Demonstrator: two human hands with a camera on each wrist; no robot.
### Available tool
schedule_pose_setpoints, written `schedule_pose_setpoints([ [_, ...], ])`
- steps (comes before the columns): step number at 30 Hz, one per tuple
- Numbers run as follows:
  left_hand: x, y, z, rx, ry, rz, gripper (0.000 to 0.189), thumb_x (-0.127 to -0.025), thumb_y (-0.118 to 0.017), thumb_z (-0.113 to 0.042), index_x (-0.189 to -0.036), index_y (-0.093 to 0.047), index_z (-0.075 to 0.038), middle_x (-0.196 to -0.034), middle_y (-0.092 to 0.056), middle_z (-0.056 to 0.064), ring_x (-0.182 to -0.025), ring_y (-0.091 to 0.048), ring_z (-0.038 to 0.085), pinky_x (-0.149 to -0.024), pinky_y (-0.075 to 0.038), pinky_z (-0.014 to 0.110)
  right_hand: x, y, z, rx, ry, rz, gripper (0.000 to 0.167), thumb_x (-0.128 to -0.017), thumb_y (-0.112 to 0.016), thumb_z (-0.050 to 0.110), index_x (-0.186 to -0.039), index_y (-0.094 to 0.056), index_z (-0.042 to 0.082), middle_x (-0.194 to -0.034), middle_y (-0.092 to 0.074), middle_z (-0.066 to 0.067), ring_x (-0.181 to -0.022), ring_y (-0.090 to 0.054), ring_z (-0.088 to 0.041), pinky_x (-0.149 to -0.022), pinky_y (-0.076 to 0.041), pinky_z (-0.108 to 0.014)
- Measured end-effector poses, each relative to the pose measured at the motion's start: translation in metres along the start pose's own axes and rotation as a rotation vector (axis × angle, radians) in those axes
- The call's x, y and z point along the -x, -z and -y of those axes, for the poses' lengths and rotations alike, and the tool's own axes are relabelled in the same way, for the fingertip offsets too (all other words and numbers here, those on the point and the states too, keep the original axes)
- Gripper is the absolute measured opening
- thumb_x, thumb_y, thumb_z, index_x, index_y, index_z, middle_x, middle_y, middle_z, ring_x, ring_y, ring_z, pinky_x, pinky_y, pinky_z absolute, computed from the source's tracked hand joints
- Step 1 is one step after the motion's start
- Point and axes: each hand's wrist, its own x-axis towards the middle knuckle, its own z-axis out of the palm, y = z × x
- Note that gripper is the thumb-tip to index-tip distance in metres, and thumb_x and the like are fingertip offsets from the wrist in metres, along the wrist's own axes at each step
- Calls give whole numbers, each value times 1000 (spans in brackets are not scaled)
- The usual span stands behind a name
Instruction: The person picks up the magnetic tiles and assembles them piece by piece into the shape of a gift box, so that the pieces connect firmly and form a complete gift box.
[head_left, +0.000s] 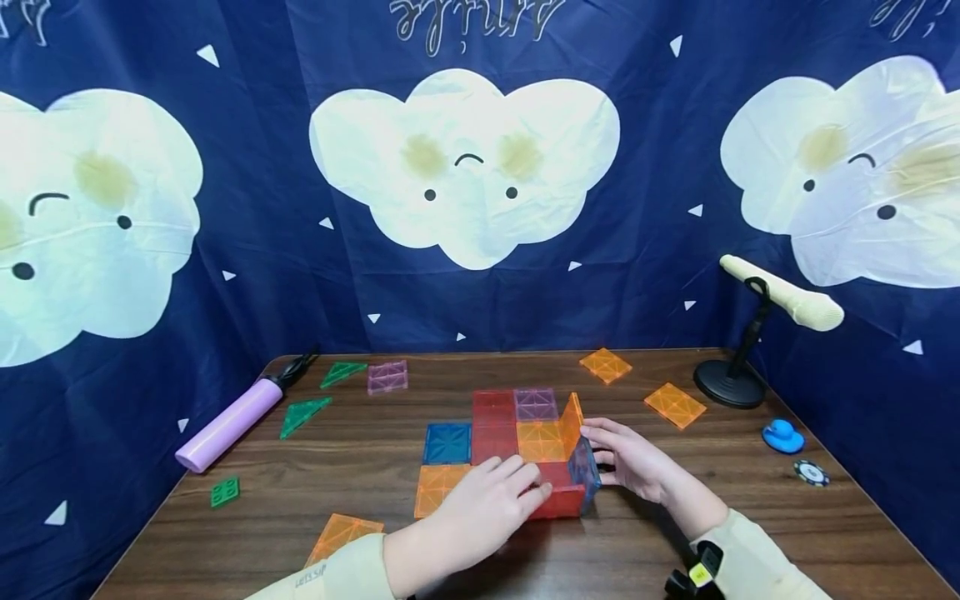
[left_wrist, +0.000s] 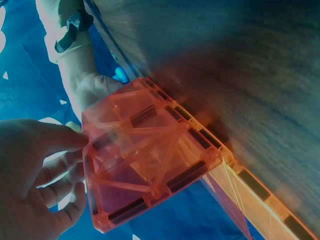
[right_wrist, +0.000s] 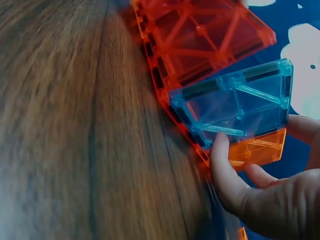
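Observation:
In the head view, an upright red magnetic tile stands along the near side of a flat patchwork of translucent tiles. My left hand holds its top edge, thumb on the near side; the left wrist view shows the thumb tip at the edge of this red tile. At the right side my right hand holds a standing blue magnetic tile, its thumb against the lower part. Behind it rises an orange magnetic tile, near my index fingertip. Flat on the table lie red, purple and blue tiles.
Loose orange tiles, green triangles and a purple tile lie around. A lilac tube-shaped pump is at left, with a green brick. At right are a black stand, a blue hat-shaped piece and a chip.

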Motion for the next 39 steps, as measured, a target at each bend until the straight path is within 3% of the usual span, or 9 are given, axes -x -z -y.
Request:
schedule_pose_setpoints([
  [5,2,-6,-4,-31,9,-38,31,-89,-77,-24,-119,-76,-16,-104,-65,-2,-93,-59,14,-73,-48,27,-6,-14,-3,132,5,-64,64,-106,-52,38,-148,-34,-5,-122,-59,-21,-95,-66,-21,-80,-59,-44],
  [11,-3,-8,-2,-31,41,-87,30,-91,-74,-27,-116,-76,-12,-100,-64,-1,-90,-57,15,-69,-47,27,-11,-21,5,189,23,-114,61,-105,-51,39,-145,-37,-6,-121,-57,-23,-94,-66,-22,-77,-59,-44],
  [14,-4,-7,-2,-39,57,-70,32,-92,-73,-29,-119,-75,-12,-102,-63,-1,-92,-56,15,-70,-46,27,-12,-21,9,203,24,-143,63,-105,-52,40,-146,-37,-4,-125,-57,-24,-97,-65,-23,-79,-59,-45],
  [19,-1,-7,-6,-100,32,-7,42,-91,-74,-28,-129,-69,-11,-113,-61,1,-99,-55,17,-75,-46,29,-11,-23,8,223,7,-186,67,-104,-54,43,-150,-37,-2,-134,-55,-25,-106,-61,-26,-83,-58,-47],
  [25,5,-11,-9,-121,41,28,51,-89,-76,-23,-137,-63,-15,-116,-60,0,-98,-53,17,-76,-46,29,-9,-23,1,213,-13,-178,69,-104,-53,46,-151,-36,-2,-136,-54,-25,-110,-60,-29,-84,-58,-49],
  [33,10,-10,-4,89,134,107,61,-89,-75,-9,-146,-55,-16,-123,-59,1,-102,-55,16,-79,-51,32,-8,-25,-3,198,1,-160,68,-105,-51,43,-152,-34,-3,-136,-53,-27,-111,-59,-29,-83,-58,-49],
  [36,14,-10,1,207,210,91,59,-92,-73,-13,-147,-53,-16,-126,-60,0,-106,-57,16,-83,-52,33,-7,-26,-3,196,3,-162,69,-105,-51,44,-152,-33,-4,-137,-53,-27,-112,-59,-30,-83,-58,-49],
  [39,22,-6,10,404,328,70,47,-101,-63,-23,-146,-53,-13,-132,-58,2,-116,-56,18,-95,-51,38,-7,-26,-2,201,4,-164,69,-105,-51,43,-152,-33,-4,-137,-53,-27,-114,-59,-31,-83,-58,-48],
])
